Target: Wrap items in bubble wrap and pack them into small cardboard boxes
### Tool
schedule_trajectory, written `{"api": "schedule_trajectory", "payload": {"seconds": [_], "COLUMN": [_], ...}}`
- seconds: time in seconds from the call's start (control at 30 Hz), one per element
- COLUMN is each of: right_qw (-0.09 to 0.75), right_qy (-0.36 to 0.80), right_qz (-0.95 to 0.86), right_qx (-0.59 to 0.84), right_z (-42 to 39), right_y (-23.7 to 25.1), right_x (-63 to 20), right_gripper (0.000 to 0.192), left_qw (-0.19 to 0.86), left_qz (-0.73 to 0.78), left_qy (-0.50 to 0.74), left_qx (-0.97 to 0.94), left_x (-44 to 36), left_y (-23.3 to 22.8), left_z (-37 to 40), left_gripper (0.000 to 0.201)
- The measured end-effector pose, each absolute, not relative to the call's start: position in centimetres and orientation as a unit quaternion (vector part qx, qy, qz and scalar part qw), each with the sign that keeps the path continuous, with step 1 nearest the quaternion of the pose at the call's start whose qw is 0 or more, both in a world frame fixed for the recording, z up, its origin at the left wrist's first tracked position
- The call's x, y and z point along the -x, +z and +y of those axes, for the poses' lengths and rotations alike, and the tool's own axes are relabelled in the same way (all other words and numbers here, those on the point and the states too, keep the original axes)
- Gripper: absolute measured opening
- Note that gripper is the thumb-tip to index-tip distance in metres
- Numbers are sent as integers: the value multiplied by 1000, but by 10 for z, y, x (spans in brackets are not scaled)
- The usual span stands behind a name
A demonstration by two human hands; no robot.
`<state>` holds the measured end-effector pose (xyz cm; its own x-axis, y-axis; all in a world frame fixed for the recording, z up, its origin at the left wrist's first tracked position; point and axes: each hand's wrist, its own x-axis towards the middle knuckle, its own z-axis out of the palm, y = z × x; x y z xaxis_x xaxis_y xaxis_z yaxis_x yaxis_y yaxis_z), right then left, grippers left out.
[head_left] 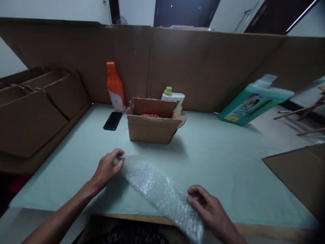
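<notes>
A pale green table [228, 162] walled in by cardboard lay before you, an open carton [152, 127] mid-table with a phone [113, 121] and orange bottle [115, 88] beside it. You had a bubble wrap sheet [162, 193] stretched along the near edge: your left hand [108, 167] pinched its far corner, your right hand [210, 208] pressed fingers onto the near end. It looked feather-light, floppy and slick, so the corners seemed the best hold.

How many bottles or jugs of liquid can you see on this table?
3: an orange bottle beside the phone, a white bottle behind the open cardboard box, a green jug far right. Others may be hidden.
</notes>
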<state>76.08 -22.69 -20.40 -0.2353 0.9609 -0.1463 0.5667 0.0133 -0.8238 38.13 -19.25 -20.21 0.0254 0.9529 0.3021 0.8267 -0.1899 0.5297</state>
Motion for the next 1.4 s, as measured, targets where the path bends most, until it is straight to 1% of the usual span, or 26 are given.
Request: {"api": "schedule_trajectory", "payload": {"seconds": [0.03, 0.07, 0.13, 0.2, 0.27, 0.33, 0.37, 0.47, 0.5, 0.53, 0.6, 0.63, 0.7, 0.77, 0.8, 0.87, 0.97, 1.0, 1.03, 1.07, 1.13, 1.17, 1.27, 1.33, 1.4], "right_qw": [248, 251, 235, 209, 186, 171, 169, 190, 201, 215, 254, 276, 313, 339, 351, 373, 367, 356, 342, 325, 283, 262, 229, 237, 249], "right_qy": [456, 500, 569, 596, 589, 563, 548, 531, 542, 561, 615, 645, 698, 721, 712, 651, 471, 400, 331, 269, 181, 157, 137, 157, 200], "right_qz": [-646, -621, -591, -594, -615, -641, -657, -674, -662, -640, -568, -526, -451, -415, -421, -473, -641, -703, -759, -805, -866, -883, -900, -896, -884], "right_qx": [560, 548, 521, 499, 491, 492, 490, 477, 476, 479, 484, 480, 459, 439, 438, 461, 482, 468, 444, 416, 369, 356, 344, 341, 341], "right_z": [-243, -258, -284, -304, -316, -323, -325, -326, -326, -325, -322, -321, -318, -314, -312, -307, -299, -296, -293, -289, -281, -277, -267, -261, -255], "right_y": [-207, -212, -223, -232, -235, -232, -230, -221, -218, -216, -213, -212, -210, -209, -208, -208, -211, -213, -215, -218, -223, -226, -231, -229, -225], "right_x": [-755, -750, -739, -731, -727, -725, -724, -718, -715, -712, -703, -699, -694, -693, -695, -701, -710, -710, -709, -707, -701, -697, -690, -687, -684], "right_gripper": [28, 36, 58, 75, 81, 78, 72, 41, 33, 30, 33, 36, 43, 52, 55, 53, 30, 26, 27, 32, 44, 44, 35, 32, 30], "left_qw": [77, 62, 61, 65, 63, 68, 80, 164, 200, 232, 271, 282, 293, 303, 310, 326, 328, 321, 311, 302, 278, 259, 187, 164, 180], "left_qz": [612, 594, 566, 541, 522, 495, 474, 399, 386, 377, 372, 378, 422, 505, 547, 606, 631, 633, 633, 630, 619, 615, 607, 583, 543], "left_qy": [300, 293, 277, 269, 271, 273, 267, 223, 213, 206, 226, 251, 320, 363, 364, 334, 284, 273, 264, 255, 248, 250, 284, 311, 313], "left_qx": [-728, -747, -774, -794, -806, -822, -835, -874, -875, -873, -858, -845, -796, -722, -687, -644, -643, -650, -658, -668, -691, -702, -718, -732, -758], "left_x": [-385, -393, -415, -439, -454, -452, -446, -420, -414, -411, -416, -423, -440, -454, -459, -463, -462, -462, -462, -462, -463, -463, -461, -458, -456], "left_y": [-196, -193, -193, -197, -202, -207, -208, -209, -209, -208, -207, -208, -212, -219, -222, -227, -232, -234, -236, -238, -241, -241, -235, -226, -217], "left_z": [-180, -167, -142, -128, -133, -160, -180, -257, -282, -305, -338, -346, -348, -334, -325, -306, -286, -283, -280, -278, -276, -276, -281, -290, -300], "left_gripper": [17, 22, 31, 46, 59, 62, 63, 73, 81, 89, 96, 95, 80, 62, 57, 59, 70, 71, 72, 72, 71, 69, 60, 58, 60]}}
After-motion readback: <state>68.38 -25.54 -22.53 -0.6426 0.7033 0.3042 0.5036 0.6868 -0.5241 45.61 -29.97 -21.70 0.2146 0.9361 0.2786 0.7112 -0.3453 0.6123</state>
